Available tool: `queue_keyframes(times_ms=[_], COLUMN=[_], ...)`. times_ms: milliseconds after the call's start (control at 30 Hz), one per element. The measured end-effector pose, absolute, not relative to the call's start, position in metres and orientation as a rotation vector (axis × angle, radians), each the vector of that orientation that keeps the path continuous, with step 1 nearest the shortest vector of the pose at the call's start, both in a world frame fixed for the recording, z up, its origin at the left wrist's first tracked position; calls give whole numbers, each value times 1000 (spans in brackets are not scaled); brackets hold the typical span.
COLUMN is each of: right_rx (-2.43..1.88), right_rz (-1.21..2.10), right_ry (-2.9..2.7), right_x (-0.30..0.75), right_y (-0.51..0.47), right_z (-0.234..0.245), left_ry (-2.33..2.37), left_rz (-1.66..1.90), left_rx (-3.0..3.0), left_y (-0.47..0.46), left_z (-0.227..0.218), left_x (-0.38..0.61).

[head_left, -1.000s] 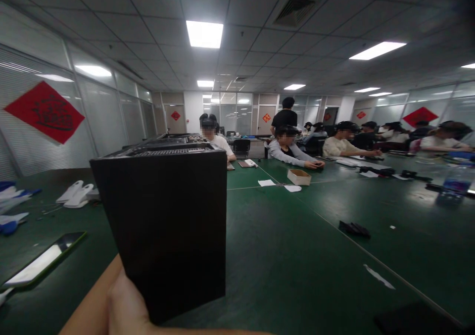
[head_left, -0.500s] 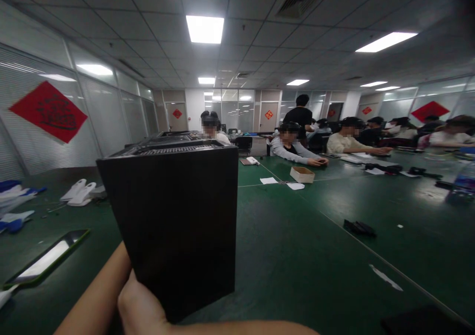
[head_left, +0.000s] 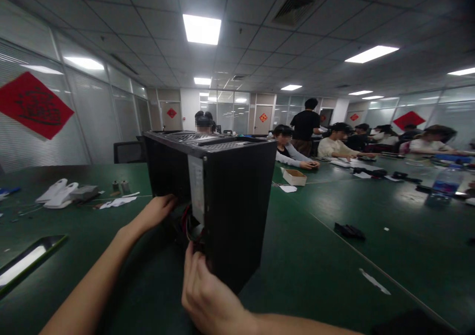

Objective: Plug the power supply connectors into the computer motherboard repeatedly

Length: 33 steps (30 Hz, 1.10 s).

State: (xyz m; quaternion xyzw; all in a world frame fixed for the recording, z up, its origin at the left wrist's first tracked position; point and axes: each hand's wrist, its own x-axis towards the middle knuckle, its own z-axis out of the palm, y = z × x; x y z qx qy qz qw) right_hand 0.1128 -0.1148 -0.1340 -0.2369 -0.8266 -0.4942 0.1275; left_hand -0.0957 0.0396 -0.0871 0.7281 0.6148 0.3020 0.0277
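A black computer case stands upright on the green table, its open side facing me. Inside show a metal power supply with a pale label and a bundle of thin coloured cables. My left hand is at the far part of the open side, its fingertips hidden in the dark interior as it grips the case. With fingers closed, my right hand holds the lower near edge, just under the cables.
On the left lie a phone, white objects and paper scraps. A small open box, a black item and a water bottle are rightward. Several people sit beyond; one person stands.
The case has turned and sits further right, bringing its open side, power supply and cables into sight. Both my hands, mostly hidden before, now show on it. The view has shifted slightly right.
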Motion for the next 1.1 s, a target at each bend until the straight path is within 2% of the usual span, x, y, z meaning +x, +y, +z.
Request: queue_keyframes(times_ms=[100,167,400,667,900,1100], right_rx=[-880,-976,-953,-870,-1119,-1255], right_rz=[-1452,-1476,-1291,-1230,-1043,-857], right_ry=[-2151,-2072,-2090,-2137,-2185,-2196], right_x=[139,160,250,316,307,293], right_y=[-101,-90,-28,27,8,-7], right_z=[-145,-146,-139,-149,-147,-143], left_ry=[1657,1593,1470,1494,1521,1821], left_rz=[554,464,429,311,381,702], left_rx=[2498,2608,2821,2837,2913,2981], left_y=[39,36,22,-7,-8,-4], left_z=[-88,-88,-87,-84,-99,-125], left_x=[-92,-85,-50,-17,-13,-2])
